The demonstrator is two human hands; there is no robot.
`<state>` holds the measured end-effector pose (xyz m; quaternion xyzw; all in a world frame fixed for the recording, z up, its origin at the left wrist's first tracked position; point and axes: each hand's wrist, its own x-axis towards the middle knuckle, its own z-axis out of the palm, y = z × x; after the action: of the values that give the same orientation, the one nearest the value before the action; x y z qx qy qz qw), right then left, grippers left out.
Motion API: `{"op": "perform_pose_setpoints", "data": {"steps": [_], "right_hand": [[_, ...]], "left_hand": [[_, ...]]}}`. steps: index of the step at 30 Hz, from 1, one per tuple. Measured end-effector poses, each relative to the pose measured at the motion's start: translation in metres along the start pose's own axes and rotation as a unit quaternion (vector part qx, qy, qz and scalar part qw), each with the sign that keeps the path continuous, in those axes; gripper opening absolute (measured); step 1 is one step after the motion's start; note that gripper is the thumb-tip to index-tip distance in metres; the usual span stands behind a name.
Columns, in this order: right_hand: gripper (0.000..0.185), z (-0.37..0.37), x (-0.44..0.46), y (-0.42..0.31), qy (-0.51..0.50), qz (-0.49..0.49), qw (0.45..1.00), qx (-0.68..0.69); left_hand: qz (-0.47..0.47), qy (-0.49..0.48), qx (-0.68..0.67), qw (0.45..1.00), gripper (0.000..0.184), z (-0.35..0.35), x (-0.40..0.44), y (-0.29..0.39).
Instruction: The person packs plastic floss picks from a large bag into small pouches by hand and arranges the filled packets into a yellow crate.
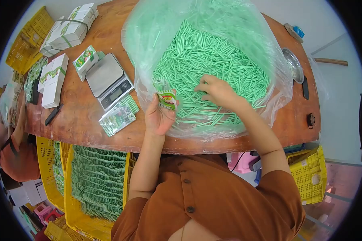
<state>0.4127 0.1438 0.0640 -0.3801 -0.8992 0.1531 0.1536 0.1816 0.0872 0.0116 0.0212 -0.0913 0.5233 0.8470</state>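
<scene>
My left hand (160, 116) is closed around a small printed packet (167, 99), green with a red and yellow picture, held upright at the near left edge of the sticks. My right hand (216, 91) is over a large heap of thin green sticks (229, 66). Its fingers are bent toward the sticks, with gaps between them, and no stick can be made out in them. The heap lies in a wide-open clear plastic bag (142, 36) on the wooden table (104, 20).
Left of the bag are a digital scale (108, 80), printed packets (118, 116) and white boxes (54, 82). A metal bowl (293, 66) stands at right. Below the table edge, a yellow crate (70, 201) holds green packets. Another person (18, 156) sits at far left.
</scene>
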Motion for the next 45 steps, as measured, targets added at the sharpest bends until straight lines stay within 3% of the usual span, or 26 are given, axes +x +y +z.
{"op": "perform_pose_setpoints", "data": {"steps": [2, 4, 8, 10, 15, 18, 24, 26, 27, 29, 30, 32, 39, 41, 42, 44, 45], "right_hand": [[0.018, 0.012, -0.005, 0.004, 0.037, 0.014, 0.999, 0.008], [0.016, 0.018, -0.006, 0.013, 0.045, -0.016, 0.999, -0.010], [0.011, 0.008, -0.003, 0.008, 0.072, -0.087, 0.988, -0.102], [0.011, -0.025, -0.001, 0.004, 0.043, -0.068, 0.985, -0.152], [0.014, -0.104, 0.004, -0.028, 0.015, -0.004, 0.962, -0.273], [0.014, -0.111, 0.012, -0.041, 0.021, -0.068, 0.955, -0.289], [0.012, -0.083, 0.031, -0.046, 0.010, -0.137, 0.971, -0.194], [0.013, -0.071, 0.038, -0.045, 0.053, -0.090, 0.994, 0.040], [0.013, -0.076, 0.040, -0.046, 0.053, -0.099, 0.993, 0.036], [0.016, -0.085, 0.041, -0.049, 0.088, 0.006, 0.989, 0.120], [0.016, -0.087, 0.044, -0.051, 0.088, 0.001, 0.989, 0.117], [0.015, -0.088, 0.045, -0.055, -0.030, -0.066, 0.997, 0.000], [0.014, -0.090, 0.054, -0.051, 0.050, -0.125, 0.988, 0.069], [0.015, -0.100, 0.044, -0.067, 0.092, 0.059, 0.969, 0.223], [0.015, -0.095, 0.042, -0.069, 0.077, 0.048, 0.970, 0.226], [0.014, -0.071, 0.041, -0.076, 0.008, 0.032, 0.990, 0.138], [0.016, -0.068, 0.037, -0.065, 0.010, 0.000, 1.000, 0.019]], "left_hand": [[0.011, 0.011, 0.015, 1.000, 0.034, 0.002, -0.003, -0.006], [0.105, 0.157, 0.069, 0.980, 0.034, 0.006, -0.002, -0.012], [0.058, 0.085, 0.127, 0.987, 0.035, 0.001, 0.003, -0.011], [0.108, 0.177, 0.287, 0.935, 0.033, 0.010, 0.006, -0.017], [0.095, 0.200, 0.329, 0.918, 0.027, 0.008, 0.009, -0.020], [0.086, 0.195, 0.349, 0.913, 0.025, 0.009, 0.013, -0.025], [0.091, 0.183, 0.343, 0.917, 0.023, 0.008, 0.015, -0.029], [0.093, 0.177, 0.333, 0.921, 0.026, 0.011, 0.017, -0.030], [0.097, 0.175, 0.310, 0.930, 0.028, 0.013, 0.017, -0.030], [0.106, 0.169, 0.288, 0.937, 0.031, 0.014, 0.018, -0.027], [0.095, 0.155, 0.287, 0.940, 0.032, 0.013, 0.019, -0.027], [0.080, 0.139, 0.285, 0.945, 0.033, 0.010, 0.021, -0.027], [0.050, 0.108, 0.235, 0.965, 0.032, 0.014, 0.024, -0.028], [0.071, 0.109, 0.212, 0.968, 0.031, 0.014, 0.026, -0.028], [0.077, 0.087, 0.211, 0.971, 0.031, 0.014, 0.030, -0.030], [0.084, 0.045, 0.208, 0.973, 0.031, 0.001, 0.032, -0.036], [0.094, 0.025, 0.218, 0.971, 0.032, -0.010, 0.034, -0.032]]}}
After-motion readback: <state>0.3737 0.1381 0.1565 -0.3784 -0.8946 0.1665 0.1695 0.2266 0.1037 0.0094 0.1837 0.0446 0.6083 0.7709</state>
